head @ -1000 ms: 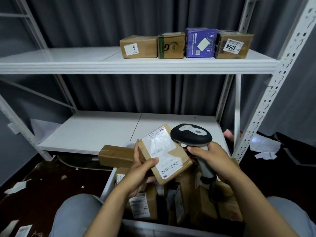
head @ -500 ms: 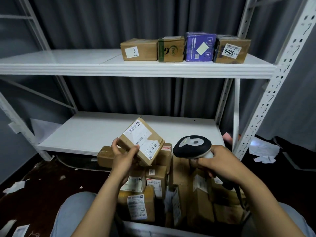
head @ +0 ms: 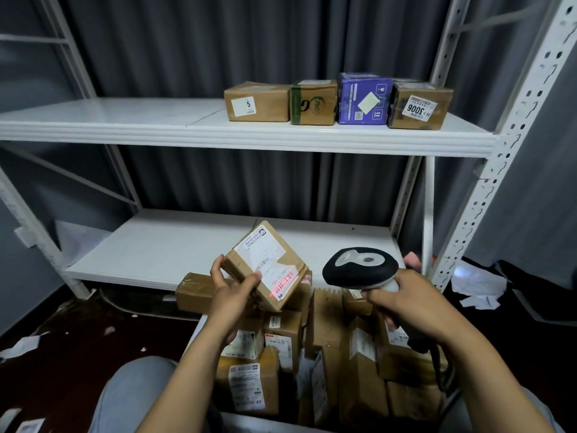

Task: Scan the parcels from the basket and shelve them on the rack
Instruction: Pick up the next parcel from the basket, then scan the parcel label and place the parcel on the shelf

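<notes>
Left hand (head: 232, 295) holds small brown parcel (head: 265, 260) tilted above basket (head: 197, 331), thumb pressed on labelled face, fingers curled round left corner. Red scan line falls on barcode label (head: 282, 284). Right hand (head: 415, 307) grips black scanner (head: 359, 270), fingers wrapped round handle, head aimed at parcel. Basket holds more parcels. Four boxes (head: 337, 101) stand in row on rack's upper shelf (head: 125, 132).
</notes>
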`<state>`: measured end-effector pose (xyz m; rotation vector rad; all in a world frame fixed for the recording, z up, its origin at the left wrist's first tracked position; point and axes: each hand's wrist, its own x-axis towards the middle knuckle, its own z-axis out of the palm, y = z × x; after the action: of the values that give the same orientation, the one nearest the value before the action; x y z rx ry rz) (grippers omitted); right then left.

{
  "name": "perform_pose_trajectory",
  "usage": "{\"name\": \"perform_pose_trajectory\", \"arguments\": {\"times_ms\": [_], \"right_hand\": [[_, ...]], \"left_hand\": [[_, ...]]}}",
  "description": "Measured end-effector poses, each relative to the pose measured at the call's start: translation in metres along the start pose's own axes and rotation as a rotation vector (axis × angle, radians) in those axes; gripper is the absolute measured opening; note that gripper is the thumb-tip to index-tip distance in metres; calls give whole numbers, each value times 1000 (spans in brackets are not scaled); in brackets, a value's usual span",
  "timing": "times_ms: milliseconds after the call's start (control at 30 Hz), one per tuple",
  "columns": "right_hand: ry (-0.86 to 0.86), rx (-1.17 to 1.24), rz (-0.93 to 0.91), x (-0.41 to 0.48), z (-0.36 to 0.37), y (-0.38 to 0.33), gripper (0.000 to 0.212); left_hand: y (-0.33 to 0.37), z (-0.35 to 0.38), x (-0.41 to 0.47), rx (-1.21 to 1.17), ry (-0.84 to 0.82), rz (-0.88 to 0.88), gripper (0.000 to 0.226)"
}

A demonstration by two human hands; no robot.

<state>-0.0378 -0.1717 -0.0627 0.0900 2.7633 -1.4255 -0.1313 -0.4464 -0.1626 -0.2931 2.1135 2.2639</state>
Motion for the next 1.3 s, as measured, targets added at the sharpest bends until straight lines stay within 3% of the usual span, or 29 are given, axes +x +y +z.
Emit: {"name": "perform_pose_trajectory", "arguments": {"times_ms": [333,533,767,1133,1300], "right_hand": [[2,-66,-19,-2,-1,-6,15],[106,50,-68,8,5,-17,10],[100,348,-102,42,33,-52,12],[192,521,-247,113,20,-140,8],[141,652,-251,144,-2,-176,7]], "left_hand": [[6,-1,-7,-7,-7,-18,81],[24,0,-8,-72,36,-28,73],[78,3,6,-146,52,-82,45],[193,13,36,-52,-157,98,34],[240,19,63,-182,-105,161,31]]}}
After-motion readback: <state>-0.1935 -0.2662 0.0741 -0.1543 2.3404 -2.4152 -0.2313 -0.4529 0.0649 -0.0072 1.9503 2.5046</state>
